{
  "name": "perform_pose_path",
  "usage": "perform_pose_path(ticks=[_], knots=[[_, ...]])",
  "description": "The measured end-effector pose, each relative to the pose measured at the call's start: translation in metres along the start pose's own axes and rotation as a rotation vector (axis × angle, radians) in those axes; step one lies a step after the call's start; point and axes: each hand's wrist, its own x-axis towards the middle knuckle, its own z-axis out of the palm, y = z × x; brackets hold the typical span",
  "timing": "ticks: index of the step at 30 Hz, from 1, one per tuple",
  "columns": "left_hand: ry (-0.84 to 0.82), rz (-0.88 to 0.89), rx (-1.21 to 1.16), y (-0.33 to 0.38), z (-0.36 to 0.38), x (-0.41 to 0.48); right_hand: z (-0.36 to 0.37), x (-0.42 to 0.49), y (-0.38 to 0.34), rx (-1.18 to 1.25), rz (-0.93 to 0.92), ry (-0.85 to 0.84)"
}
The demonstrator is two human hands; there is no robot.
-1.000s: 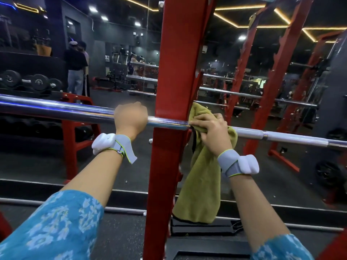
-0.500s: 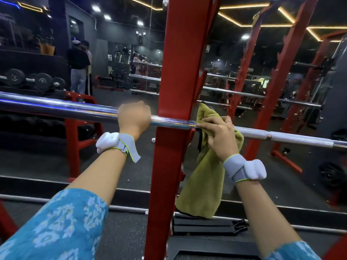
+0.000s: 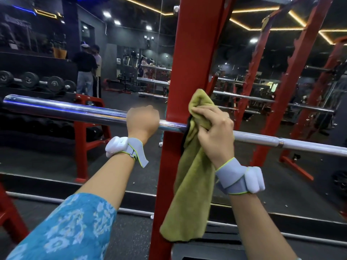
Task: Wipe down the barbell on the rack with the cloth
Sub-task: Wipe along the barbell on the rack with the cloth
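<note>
Since a moment ago your right grip (image 3: pixel 216 132) has bunched the cloth (image 3: pixel 189 194) higher, so its top fold now stands above the barbell (image 3: pixel 75 113) and against the red rack upright (image 3: pixel 193 53). The barbell lies level across the rack, crossing that upright. Your right grip is clenched round a wad of the green cloth and presses it on the bar just right of the upright, while the rest of the cloth hangs down loose. Your left grip (image 3: pixel 143 119) is wrapped bare round the bar just left of the upright, steadying it.

You look to be in the middle of the wiping. The cloth covers only a short stretch beside the upright. The long chrome length to the left, the part under your left grip and the paler shaft running off to the right all seem to need passes, though nothing shows which parts are already clean.

Farther out, dumbbells (image 3: pixel 54 83) sit on a shelf at the left, and two people stand beyond them. No writing can be read: the marks on the dumbbell heads and a pale notice on the far wall are too small, and your wrist bands (image 3: pixel 238 177) show no brand.
</note>
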Motion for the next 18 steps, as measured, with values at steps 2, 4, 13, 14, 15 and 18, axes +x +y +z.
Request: perform_pose_path(ticks=[2,4,13,14,15,18], knots=[[-0.015,-0.011,0.001,0.002,-0.002,0.001,0.021,0.001,-0.005,0.039,0.003,-0.061],[-0.008,-0.013,-0.006,0.002,-0.002,0.001,0.046,0.0,0.0,-0.013,0.042,-0.173],[0.04,0.011,-0.02,-0.002,0.002,0.0,0.097,-0.013,-0.013,-0.295,-0.084,-0.187],[0.038,0.017,-0.024,-0.001,0.001,0.0,0.093,-0.014,-0.01,-0.29,-0.108,-0.194],[0.031,0.02,-0.027,-0.002,0.001,0.0,0.087,-0.016,-0.006,-0.289,-0.132,-0.193],[0.022,0.022,-0.032,0.0,0.0,0.0,0.065,-0.02,0.013,-0.345,-0.089,-0.143]])
